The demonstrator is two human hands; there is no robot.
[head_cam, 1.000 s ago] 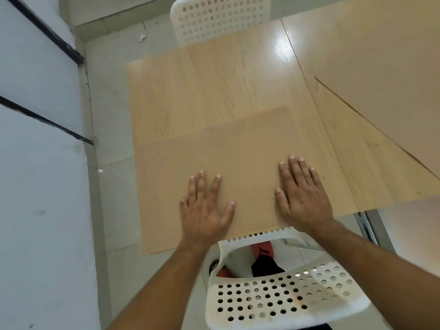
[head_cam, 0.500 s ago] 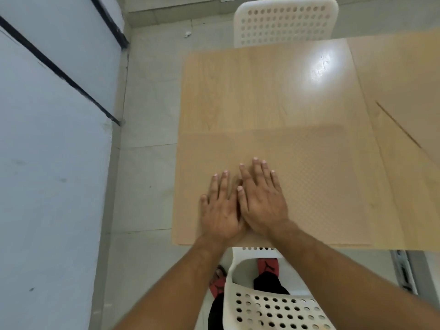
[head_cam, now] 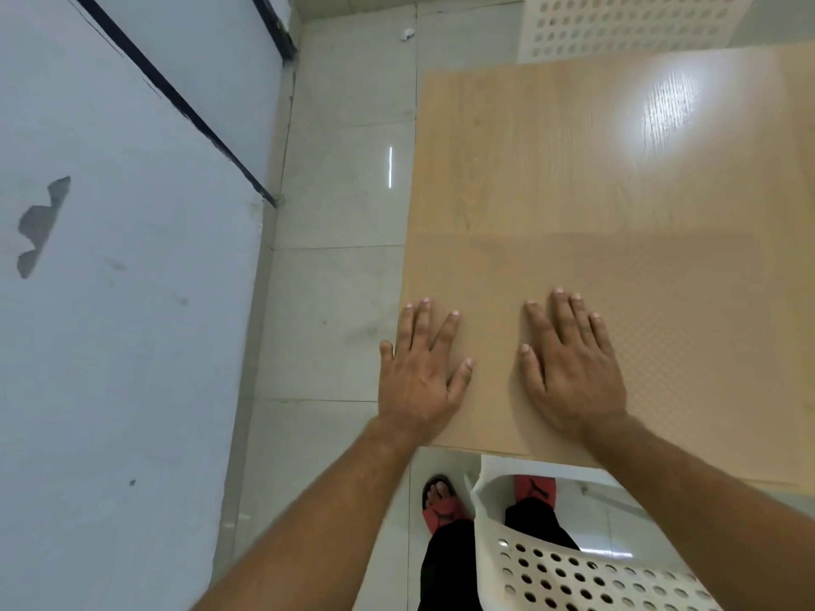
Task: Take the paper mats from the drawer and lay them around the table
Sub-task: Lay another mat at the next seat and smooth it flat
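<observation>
Lay flat on the near end of the wooden table (head_cam: 551,147): a tan paper mat (head_cam: 661,302), rectangular, thin, embossed with a fine dotted grain, its near edge along the table's front edge and its left edge at the table's left side. Rested palm-down on that mat, both hands, fingers spread and straight, gripping nothing. Pressed at the mat's near left corner, the left hand (head_cam: 419,372), little finger hanging just past the edge over the floor (head_cam: 335,302). Sat near it to the right, apart from it, the right hand (head_cam: 569,372), wholly on the mat. Showed pale wood grain and a bright glare patch farther back on the tabletop. Stood just under the near edge, a white plastic chair (head_cam: 573,575) with round perforations; stood at the far side, a second perforated chair (head_cam: 626,24). Glossy pale tiles below, red sandals (head_cam: 441,509) on the feet, a grey-white wall (head_cam: 110,302) with dark stripes at left.
</observation>
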